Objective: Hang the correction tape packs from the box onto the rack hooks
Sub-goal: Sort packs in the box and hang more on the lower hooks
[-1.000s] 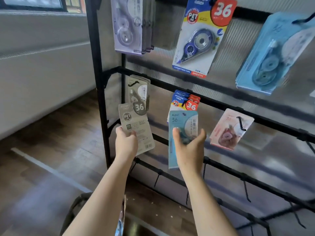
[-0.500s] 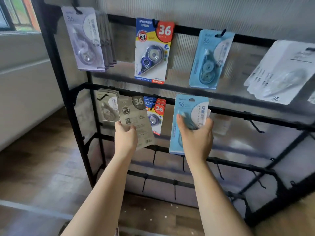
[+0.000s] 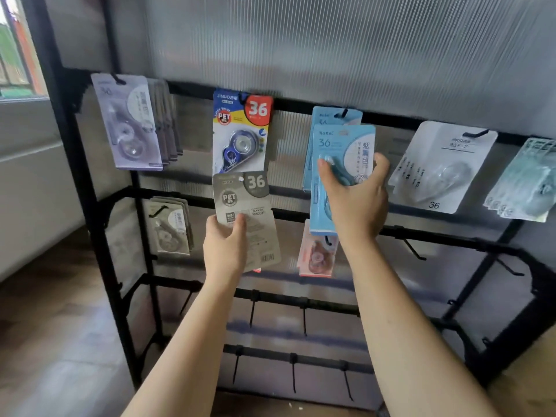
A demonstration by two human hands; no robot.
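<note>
Black rack (image 3: 90, 212) with horizontal bars and hooks, backed by a ribbed translucent panel, filling most of the frame; wooden floor at lower left. Left hand (image 3: 224, 246), centre of frame, fingers curled round the lower edge of a grey pack (image 3: 245, 212) printed "36" and "PET", held up just below the blue-and-white pack (image 3: 240, 132) hanging from the top bar. Right hand (image 3: 356, 200), right of centre, clamped on a light blue pack (image 3: 338, 152), thumb across its front, raised in front of a matching blue pack (image 3: 326, 117) on a top-bar hook. Along the top bar, from upper left to right edge: lavender packs (image 3: 129, 121); white packs (image 3: 442, 167); pale green packs (image 3: 526, 182). On the middle bar: beige packs (image 3: 170, 227) at left; pink pack (image 3: 316, 257) below the right hand. Lower bars with bare hooks (image 3: 304, 322); source box out of view.
</note>
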